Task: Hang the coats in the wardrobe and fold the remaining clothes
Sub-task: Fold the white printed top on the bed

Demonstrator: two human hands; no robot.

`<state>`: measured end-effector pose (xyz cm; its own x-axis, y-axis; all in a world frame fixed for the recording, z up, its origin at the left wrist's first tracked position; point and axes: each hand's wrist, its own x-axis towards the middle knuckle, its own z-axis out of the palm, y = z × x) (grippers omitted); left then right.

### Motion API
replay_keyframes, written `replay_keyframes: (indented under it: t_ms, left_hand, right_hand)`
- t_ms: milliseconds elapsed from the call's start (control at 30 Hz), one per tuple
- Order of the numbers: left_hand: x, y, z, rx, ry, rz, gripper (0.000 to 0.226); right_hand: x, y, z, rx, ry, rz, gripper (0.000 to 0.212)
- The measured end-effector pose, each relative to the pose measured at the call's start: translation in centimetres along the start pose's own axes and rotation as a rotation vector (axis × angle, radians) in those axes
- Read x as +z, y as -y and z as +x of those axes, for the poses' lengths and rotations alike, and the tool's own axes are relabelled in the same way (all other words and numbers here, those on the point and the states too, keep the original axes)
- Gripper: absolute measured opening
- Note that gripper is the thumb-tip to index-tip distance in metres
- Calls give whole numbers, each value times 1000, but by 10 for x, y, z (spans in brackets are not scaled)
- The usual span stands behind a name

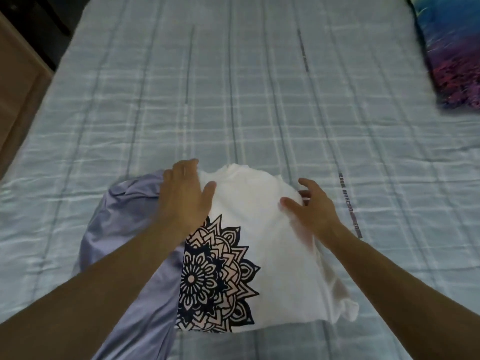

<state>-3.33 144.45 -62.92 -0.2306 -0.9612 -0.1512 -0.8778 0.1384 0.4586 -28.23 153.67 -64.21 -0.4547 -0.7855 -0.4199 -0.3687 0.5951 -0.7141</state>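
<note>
- So the whole scene is sitting on a bed, with a pale blue plaid bedspread [259,100] covering pretty much everything in view. It's a bit wrinkly and has thin dark stripes running away from the camera.
- Off in the far right corner a pillow [452,53] with a blue and purple print is lying on the bedspread, well apart from the clothes.
- Along the left edge a brown bit of furniture [18,87] is showing beside the bed; can't tell exactly what it is.
- The white t-shirt [272,255] is lying on the near middle of the bed, folded in half lengthwise, so only half of its black mandala print [215,276] is showing along the left fold. The neck is pointing away from the person, and a sleeve is sticking out at the lower right.
- A lavender garment [117,242] is lying under and to the left of the t-shirt, all bunched up, running down toward the near edge of the view.
- The person's left hand [184,196] is lying palm down on the top left corner of the t-shirt, right where it's meeting the lavender fabric. Fingers are reaching forward and fairly straight, thumb spread out onto the white cloth, so it's pressing rather than grabbing.
- The right hand [309,206] is coming onto the top right shoulder of the t-shirt, fingers spread and loose, thumb touching the fabric. It's open too, not closing around anything.
- Both forearms are bare.
</note>
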Motion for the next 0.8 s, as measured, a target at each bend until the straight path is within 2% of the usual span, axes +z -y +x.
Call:
replay_keyframes:
  t_ms: [100,200,233,300,400,567,700,800]
  left_hand:
    - [15,-1,-42,395,-54,217,50]
    - [39,-3,-78,556,-12,355,57]
    - [47,-2,-85,571,10,391,59]
    - [61,3,-92,580,43,417,62]
    - [71,16,-87,577,83,408,62]
    - [65,10,-87,508,154,442,63]
    - [41,6,-123,560,131,373,64]
    - [37,14,-166,618,177,333,65]
  right_hand:
    - [2,-10,-15,-147,16,-352,70]
    - [11,-25,-57,-427,-91,-600,65]
    - [18,-31,-72,-538,-100,-673,65]
    - [31,-46,-92,-664,-9,-776,67]
    - [36,-69,-89,-617,143,-871,70]
    - [33,-73,-81,-574,174,-934,72]
    - [24,-76,-110,-716,208,-872,72]
    - [14,-98,-140,-819,209,-844,79]
